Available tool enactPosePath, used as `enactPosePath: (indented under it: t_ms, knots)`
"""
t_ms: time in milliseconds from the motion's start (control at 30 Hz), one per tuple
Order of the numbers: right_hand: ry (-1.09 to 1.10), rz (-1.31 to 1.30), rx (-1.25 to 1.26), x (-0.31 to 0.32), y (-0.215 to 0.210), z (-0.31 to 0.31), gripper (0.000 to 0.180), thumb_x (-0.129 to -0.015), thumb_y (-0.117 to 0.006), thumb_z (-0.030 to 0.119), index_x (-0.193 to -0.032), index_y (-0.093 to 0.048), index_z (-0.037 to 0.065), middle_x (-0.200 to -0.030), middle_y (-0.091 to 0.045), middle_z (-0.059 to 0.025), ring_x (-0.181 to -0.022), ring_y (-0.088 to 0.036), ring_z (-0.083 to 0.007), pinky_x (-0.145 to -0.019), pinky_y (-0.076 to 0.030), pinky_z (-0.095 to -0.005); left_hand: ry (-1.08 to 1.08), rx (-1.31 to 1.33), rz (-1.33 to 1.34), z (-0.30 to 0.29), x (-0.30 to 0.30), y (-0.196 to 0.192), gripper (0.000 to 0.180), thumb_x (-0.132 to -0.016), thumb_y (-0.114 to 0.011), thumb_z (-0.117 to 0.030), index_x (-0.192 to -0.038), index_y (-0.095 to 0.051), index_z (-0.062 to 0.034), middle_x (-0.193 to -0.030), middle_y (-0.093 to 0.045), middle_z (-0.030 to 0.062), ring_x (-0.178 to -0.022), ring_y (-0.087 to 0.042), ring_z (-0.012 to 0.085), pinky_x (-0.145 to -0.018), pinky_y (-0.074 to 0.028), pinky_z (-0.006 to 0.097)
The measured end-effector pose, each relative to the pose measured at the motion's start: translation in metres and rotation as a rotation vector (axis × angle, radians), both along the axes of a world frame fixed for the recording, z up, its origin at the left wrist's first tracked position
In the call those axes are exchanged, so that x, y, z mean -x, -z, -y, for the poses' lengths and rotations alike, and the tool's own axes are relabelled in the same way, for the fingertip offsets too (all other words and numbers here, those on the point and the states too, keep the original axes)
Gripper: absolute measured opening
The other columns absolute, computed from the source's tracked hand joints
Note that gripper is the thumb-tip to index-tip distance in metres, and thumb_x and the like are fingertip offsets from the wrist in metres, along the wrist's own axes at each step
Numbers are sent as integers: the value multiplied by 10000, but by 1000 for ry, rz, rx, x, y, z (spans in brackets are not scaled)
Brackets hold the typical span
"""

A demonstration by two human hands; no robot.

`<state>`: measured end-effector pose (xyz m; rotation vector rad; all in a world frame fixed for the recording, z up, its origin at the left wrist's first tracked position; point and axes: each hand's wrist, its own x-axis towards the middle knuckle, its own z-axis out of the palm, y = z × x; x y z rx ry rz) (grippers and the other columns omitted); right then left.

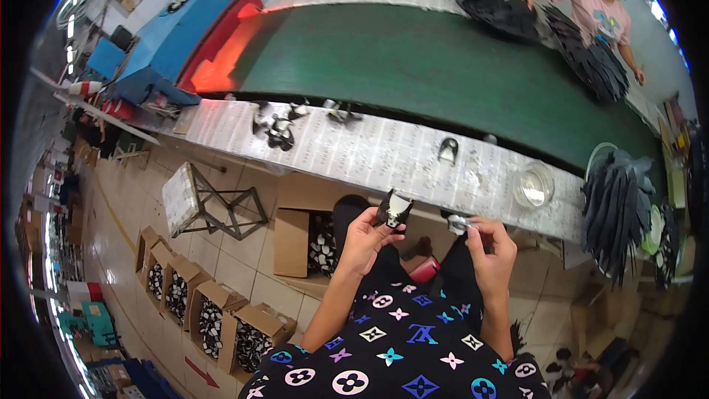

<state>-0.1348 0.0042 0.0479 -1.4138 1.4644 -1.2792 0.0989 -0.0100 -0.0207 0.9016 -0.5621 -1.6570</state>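
In the head view, the left hand (363,240) is raised in front of the desk (369,151), its fingers (384,230) closed around the lower end of a small black-and-white piece (395,209) that stands up above the fingertips, just below the near edge of the desk. The right hand (489,247) sits just beside it to the right, its fingers pinched shut on a small silvery part (458,223) that pokes out toward the left hand; the 2 held things are near each other but apart.

Under the hands, an open cardboard box (295,240) stands on the floor, with more black-and-white pieces inside. 4 further open boxes (207,307) of similar pieces line the tiled floor to the left, past a folding stool (214,203).

On the paper-covered desk lie a cluster of dark pieces (277,129), a single curved piece (447,149) and a clear round container (533,186). Behind it runs a green conveyor belt (428,66). At its far side, another person in a pink shirt (594,7) reaches into a heap of black pieces (506,11). A stack of black parts (617,210) hangs over the right end of the desk.
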Motion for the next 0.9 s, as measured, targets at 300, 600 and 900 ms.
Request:
enactPosePath:
  t_ms: [300,600,900]
  knots:
    - [-91,-156,238,-8,-15,-7,82,-827,-673,1,-890,-621,-12,-967,-686,-121,-653,-570,-90,-562,-453,-206,156,-14,-30,-9,25,-14,200,-914,-634,-140,-1052,-610,4,-944,-652,58,-795,-624,131,-593,-495,240]
    - [-120,-281,282,-12,0,-5,122,-794,-695,-11,-891,-623,7,-959,-686,-103,-566,-539,-99,-482,-410,-226,232,-3,85,-10,38,-19,211,-922,-630,-145,-1055,-618,18,-863,-648,50,-712,-591,85,-577,-459,199]
    - [-113,-148,114,-14,0,-8,102,-830,-686,20,-884,-609,-19,-932,-676,-93,-594,-584,-85,-512,-464,-223,279,-20,96,-11,38,-13,218,-951,-577,-154,-1068,-607,28,-827,-638,79,-642,-567,99,-578,-465,213]
